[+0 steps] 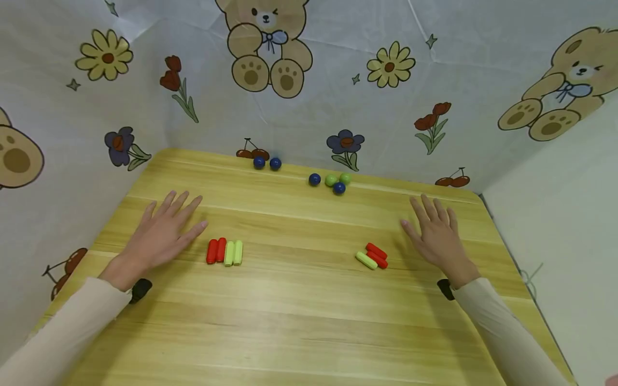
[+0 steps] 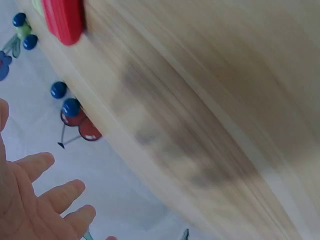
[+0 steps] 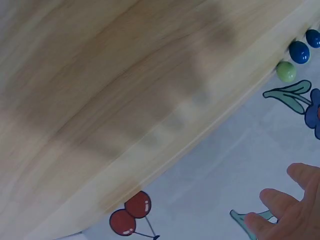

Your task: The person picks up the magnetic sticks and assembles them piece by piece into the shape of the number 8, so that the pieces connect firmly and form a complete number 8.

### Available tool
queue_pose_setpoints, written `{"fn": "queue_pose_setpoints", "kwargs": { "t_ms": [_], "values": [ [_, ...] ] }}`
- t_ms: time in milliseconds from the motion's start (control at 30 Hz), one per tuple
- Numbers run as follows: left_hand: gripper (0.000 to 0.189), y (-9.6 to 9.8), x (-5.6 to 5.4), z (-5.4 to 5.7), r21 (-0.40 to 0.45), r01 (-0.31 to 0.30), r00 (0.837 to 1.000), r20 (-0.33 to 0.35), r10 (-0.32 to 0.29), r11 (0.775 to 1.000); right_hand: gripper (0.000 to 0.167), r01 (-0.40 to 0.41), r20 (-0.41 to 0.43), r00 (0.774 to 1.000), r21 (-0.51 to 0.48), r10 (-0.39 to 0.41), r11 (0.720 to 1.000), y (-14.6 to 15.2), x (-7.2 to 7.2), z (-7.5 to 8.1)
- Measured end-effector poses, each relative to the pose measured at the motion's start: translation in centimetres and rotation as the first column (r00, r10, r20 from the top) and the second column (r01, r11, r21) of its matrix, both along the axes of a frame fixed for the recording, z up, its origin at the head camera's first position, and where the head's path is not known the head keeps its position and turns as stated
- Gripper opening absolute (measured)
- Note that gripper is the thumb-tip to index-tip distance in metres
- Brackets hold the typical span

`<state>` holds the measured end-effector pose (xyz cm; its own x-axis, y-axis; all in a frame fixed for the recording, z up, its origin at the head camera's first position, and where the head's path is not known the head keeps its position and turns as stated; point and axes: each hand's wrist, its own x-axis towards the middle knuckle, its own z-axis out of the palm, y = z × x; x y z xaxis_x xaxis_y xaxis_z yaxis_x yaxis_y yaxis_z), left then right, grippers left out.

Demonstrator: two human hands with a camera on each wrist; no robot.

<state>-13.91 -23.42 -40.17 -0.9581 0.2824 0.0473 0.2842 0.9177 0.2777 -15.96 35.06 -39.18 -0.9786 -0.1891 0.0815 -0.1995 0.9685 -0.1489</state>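
My left hand (image 1: pixel 163 231) is held over the left side of the table, fingers spread and nothing in it. Just right of it, two red sticks (image 1: pixel 212 251) and two pale green sticks (image 1: pixel 234 253) lie side by side in a row. On the other side, my right hand (image 1: pixel 438 236) hovers with straight, spread fingers, also holding nothing. To its left lie two red sticks (image 1: pixel 376 251) and one pale green stick (image 1: pixel 366 260), close together at a slant. In the left wrist view, a red stick (image 2: pixel 65 22) shows at the top, away from the fingers.
Along the back edge of the wooden table (image 1: pixel 289 316) sit two blue balls (image 1: pixel 259 162) at the left. Nearer the middle are two green balls (image 1: pixel 331 180) and two more blue balls (image 1: pixel 315 179). A white cloth (image 1: pixel 203 32) with printed bears and flowers hangs behind.
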Motion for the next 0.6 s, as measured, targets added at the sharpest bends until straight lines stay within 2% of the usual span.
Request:
{"fn": "queue_pose_setpoints", "kwargs": {
  "t_ms": [167, 433, 600],
  "values": [
    [0.07, 1.1, 0.6, 0.1, 0.009, 0.046, 0.998, -0.04, -0.046, 0.999, 0.07, -0.032, 0.013, 0.999, 0.021, 0.031, 0.999, -1.4, -0.8, 0.1],
    [0.07, 2.8, 1.3, 0.0, 0.022, 0.075, 0.997, -0.023, -0.074, 0.997, 0.068, -0.061, -0.007, 0.998, 0.043, 0.061, 0.997, -3.7, -2.6, 0.1],
    [0.067, 3.9, 1.6, -0.4, 0.059, 0.095, 0.994, -0.055, -0.092, 0.994, 0.067, -0.088, 0.009, 0.996, 0.051, 0.088, 0.995, -5.0, -3.7, -0.1]
  ]
}}
